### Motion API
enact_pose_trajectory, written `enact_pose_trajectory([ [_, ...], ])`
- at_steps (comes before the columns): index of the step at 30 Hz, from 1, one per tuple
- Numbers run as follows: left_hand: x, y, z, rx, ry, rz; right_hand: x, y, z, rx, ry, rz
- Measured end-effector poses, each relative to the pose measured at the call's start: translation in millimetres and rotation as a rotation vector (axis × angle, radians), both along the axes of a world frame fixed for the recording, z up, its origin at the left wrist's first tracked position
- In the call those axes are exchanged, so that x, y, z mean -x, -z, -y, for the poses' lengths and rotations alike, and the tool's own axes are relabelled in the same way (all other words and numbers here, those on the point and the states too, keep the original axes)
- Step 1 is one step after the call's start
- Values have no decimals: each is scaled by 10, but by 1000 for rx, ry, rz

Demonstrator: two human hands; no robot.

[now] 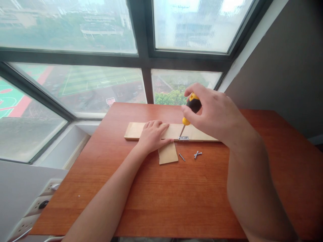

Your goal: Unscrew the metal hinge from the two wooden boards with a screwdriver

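Observation:
A long pale wooden board lies across the far part of the reddish table. My left hand rests flat on it, fingers stretched out, pressing it down. My right hand is closed round the black and yellow handle of a screwdriver, held upright. Its tip stands on a small metal bracket at the board's near edge. A smaller wooden piece lies just in front of the board, beside my left hand. Three loose screws lie on the table to its right.
Large windows rise just behind the table's far edge. A grey wall stands at the right. A white power strip with sockets sits below the table's left edge.

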State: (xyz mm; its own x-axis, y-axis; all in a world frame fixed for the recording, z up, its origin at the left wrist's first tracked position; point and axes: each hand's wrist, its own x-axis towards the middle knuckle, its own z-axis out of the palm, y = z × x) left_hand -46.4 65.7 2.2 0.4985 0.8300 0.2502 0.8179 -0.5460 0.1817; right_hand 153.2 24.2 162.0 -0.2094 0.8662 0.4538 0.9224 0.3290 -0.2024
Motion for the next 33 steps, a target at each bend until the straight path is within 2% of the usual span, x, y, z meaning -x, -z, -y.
enact_pose_trajectory([
  [4,1,3,-2,-3,0,1,-8,0,-16,-20,75,22],
  [10,4,9,-1,-7,1,4,-43,-24,14,76,-94,-66],
  [12,4,10,-1,-6,-1,4,-34,-28,10,56,-52,-58],
  [16,5,14,-4,-2,-3,8,-16,-22,-18,-21,116,-13],
  [22,-3,14,-7,8,-12,22,-25,-44,10,29,-50,-45],
  [24,-9,11,-11,12,-20,23,-18,-52,19,31,-43,-43],
  [29,-21,0,-18,27,-26,22,-10,-47,4,-8,89,-8],
  [33,-27,-24,-5,50,-23,29,-45,-58,14,33,-32,-47],
])
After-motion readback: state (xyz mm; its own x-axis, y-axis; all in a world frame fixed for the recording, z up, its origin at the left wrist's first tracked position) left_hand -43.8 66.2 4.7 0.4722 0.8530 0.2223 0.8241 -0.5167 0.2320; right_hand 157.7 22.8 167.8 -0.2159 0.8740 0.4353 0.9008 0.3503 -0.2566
